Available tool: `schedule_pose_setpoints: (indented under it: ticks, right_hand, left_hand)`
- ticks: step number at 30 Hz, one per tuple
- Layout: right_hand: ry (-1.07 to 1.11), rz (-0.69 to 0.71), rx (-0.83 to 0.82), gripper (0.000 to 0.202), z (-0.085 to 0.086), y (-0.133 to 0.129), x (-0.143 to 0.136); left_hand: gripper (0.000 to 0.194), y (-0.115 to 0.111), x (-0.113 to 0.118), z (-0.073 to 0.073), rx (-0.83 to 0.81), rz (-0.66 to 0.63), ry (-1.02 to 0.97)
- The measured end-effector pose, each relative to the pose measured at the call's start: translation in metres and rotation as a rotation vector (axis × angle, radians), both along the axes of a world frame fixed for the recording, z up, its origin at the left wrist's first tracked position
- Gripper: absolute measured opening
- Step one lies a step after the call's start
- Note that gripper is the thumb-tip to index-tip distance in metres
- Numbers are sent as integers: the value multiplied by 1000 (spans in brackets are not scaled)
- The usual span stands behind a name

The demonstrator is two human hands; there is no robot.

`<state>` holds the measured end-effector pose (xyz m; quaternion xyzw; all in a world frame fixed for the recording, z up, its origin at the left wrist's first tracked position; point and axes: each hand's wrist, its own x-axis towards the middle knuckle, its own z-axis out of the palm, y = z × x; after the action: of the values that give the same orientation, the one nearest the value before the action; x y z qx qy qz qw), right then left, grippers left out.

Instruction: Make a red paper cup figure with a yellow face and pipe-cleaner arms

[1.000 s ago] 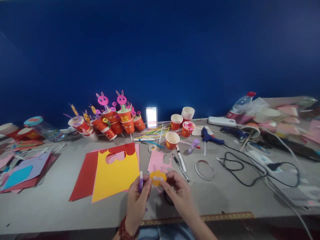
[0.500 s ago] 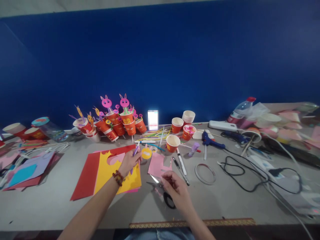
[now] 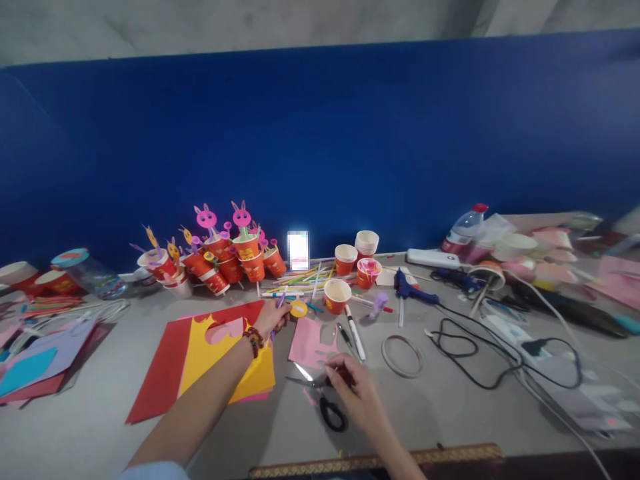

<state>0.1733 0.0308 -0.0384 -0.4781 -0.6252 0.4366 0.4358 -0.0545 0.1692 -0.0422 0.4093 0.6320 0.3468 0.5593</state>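
My left hand (image 3: pixel 273 319), with a beaded bracelet, is closed around a purple stick (image 3: pixel 281 299) above the right edge of the yellow paper (image 3: pixel 205 353). A yellow paper disc (image 3: pixel 299 309) is just right of its fingertips. My right hand (image 3: pixel 347 380) has its fingers curled together over the black-handled scissors (image 3: pixel 333 415), which lie with blades apart on the table; what its fingertips hold, if anything, is too small to tell. Pink paper with cut-outs (image 3: pixel 307 343) lies beyond the blades. Red paper (image 3: pixel 160 367) sits under the yellow sheet.
Decorated red cups (image 3: pixel 247 250) stand at the back left. A paper cup (image 3: pixel 337 297), markers (image 3: pixel 356 333), a tape ring (image 3: pixel 402 355) and a blue glue gun (image 3: pixel 415 290) lie right of centre. Black cable (image 3: pixel 475 363) loops at the right.
The camera view has shifted, moving the whole scene lower and slightly left in the picture. My left hand, with the purple stick, is nearer the yellow disc. My right hand stays by the scissors.
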Motion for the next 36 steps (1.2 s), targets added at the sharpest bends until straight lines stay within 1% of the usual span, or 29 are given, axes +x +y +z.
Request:
schedule_pose_setpoints:
  ticks: [2, 4, 7, 9, 11, 14, 15, 17, 19, 20, 22, 24, 26, 27, 29, 31, 33, 36]
  right_hand:
    - [13, -5, 2, 25, -1, 1, 0]
    - [20, -12, 8, 26, -1, 2, 0]
    - [29, -41, 29, 27, -1, 3, 0]
    - [47, -53, 44, 30, 2, 5, -1]
    - [68, -45, 54, 32, 8, 7, -5]
    - [117, -16, 69, 27, 22, 15, -16]
    - [143, 15, 62, 26, 26, 17, -22]
    - [191, 138, 2, 29, 32, 22, -32]
    - [220, 239, -64, 34, 33, 23, -41]
    - [223, 258, -77, 36, 32, 24, -43]
    - [216, 237, -56, 39, 29, 23, -44]
    - [218, 183, -34, 41, 27, 23, -41]
    - [221, 131, -56, 43, 27, 25, -38]
    - [214, 128, -63, 43, 29, 25, -37]
    - [196, 137, -58, 44, 33, 26, -35]
    - [168, 148, -46, 44, 35, 26, -35]
    - [154, 124, -39, 45, 33, 26, -34]
    - [192, 31, -88, 44, 22, 26, -32]
  left_hand:
    - [36, -4, -1, 0, 39, 29, -22]
    - [35, -9, -4, 5, 97, 58, -63]
    - [29, -19, -10, 20, 177, 58, -160]
    - [29, -31, -13, 32, 187, -4, -241]
    - [30, -47, -10, 43, 147, -117, -322]
    - [31, -80, 5, 51, 77, -268, -401]
    - [35, -91, 12, 51, 53, -320, -415]
    - [41, -111, 27, 49, 2, -419, -427]
    - [48, -126, 37, 46, -30, -490, -419]
    - [53, -131, 40, 45, -33, -513, -410]
    - [52, -137, 40, 42, 13, -485, -376]
    - [46, -141, 34, 38, 85, -417, -331]
    - [47, -144, 29, 35, 132, -377, -302]
    - [51, -146, 28, 33, 139, -382, -302]
    - [62, -149, 29, 30, 130, -431, -328]
    - [67, -151, 33, 26, 119, -477, -365]
    - [65, -153, 37, 23, 123, -482, -393]
    - [59, -157, 39, 19, 132, -476, -403]
